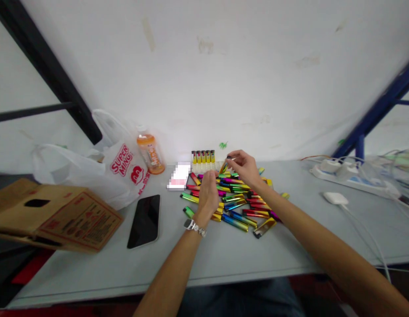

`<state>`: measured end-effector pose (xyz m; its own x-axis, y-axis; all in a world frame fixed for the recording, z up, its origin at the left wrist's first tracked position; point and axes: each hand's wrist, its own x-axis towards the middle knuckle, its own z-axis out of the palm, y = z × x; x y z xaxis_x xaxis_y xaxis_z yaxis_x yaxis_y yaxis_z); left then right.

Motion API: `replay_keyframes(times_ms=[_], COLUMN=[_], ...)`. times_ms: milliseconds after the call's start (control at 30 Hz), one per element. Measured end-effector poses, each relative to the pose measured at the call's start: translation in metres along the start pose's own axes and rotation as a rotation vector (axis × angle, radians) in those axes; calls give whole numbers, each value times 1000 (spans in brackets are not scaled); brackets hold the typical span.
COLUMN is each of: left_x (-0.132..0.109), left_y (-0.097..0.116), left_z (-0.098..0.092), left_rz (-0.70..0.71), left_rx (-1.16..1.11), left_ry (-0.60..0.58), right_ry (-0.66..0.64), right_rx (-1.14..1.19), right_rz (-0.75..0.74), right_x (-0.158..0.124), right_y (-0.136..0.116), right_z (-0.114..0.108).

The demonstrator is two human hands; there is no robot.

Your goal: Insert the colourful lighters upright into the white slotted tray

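Note:
My right hand (pixel 244 167) pinches a shiny gold lighter (pixel 224 167), held tilted at the right part of a white rack (pixel 200 167). Several lighters with dark tops (pixel 203 157) stand upright in a row at the rack's left end. My left hand (pixel 209 193), with a watch on its wrist, is just in front of the rack, fingers together and stretched forward; whether they touch the rack I cannot tell. Around and below both hands spreads a loose pile of metallic coloured lighters (pixel 235 222), lying in many directions.
On the left are a cardboard box (pixel 82 220), a plastic bag (pixel 121 171), an orange drink bottle (pixel 150 152), a dark phone (pixel 145 221) and a bright-screened device (pixel 178 176). A power strip (pixel 356 178) and white charger (pixel 335 198) with cables lie right. A wall backs the table (pixel 244 259).

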<state>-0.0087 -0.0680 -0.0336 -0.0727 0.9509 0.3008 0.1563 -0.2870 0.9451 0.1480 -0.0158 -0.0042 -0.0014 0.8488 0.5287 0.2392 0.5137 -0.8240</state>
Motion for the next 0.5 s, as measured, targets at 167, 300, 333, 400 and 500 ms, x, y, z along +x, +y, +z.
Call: replay_keyframes(times_ms=[167,300,333,400,500], left_x=[0,2,3,3,3], left_y=[-3,-7,-8,-11,-13], left_z=[-3,-4,-4,-4,-4], left_rz=[41,-10,-14,-24,-28], left_rx=[84,83,82,75,66], left_ry=[45,32,25,12,-1], right_ry=[-122,-186,-195,-195,-177], right_rx=[-278,-435,-444,-448,-453], right_rz=[-70,-131,-127,-113,-115], right_x=[48,72,75,81,86], right_y=[30,50,53,58,62], right_z=[7,16,18,21,23])
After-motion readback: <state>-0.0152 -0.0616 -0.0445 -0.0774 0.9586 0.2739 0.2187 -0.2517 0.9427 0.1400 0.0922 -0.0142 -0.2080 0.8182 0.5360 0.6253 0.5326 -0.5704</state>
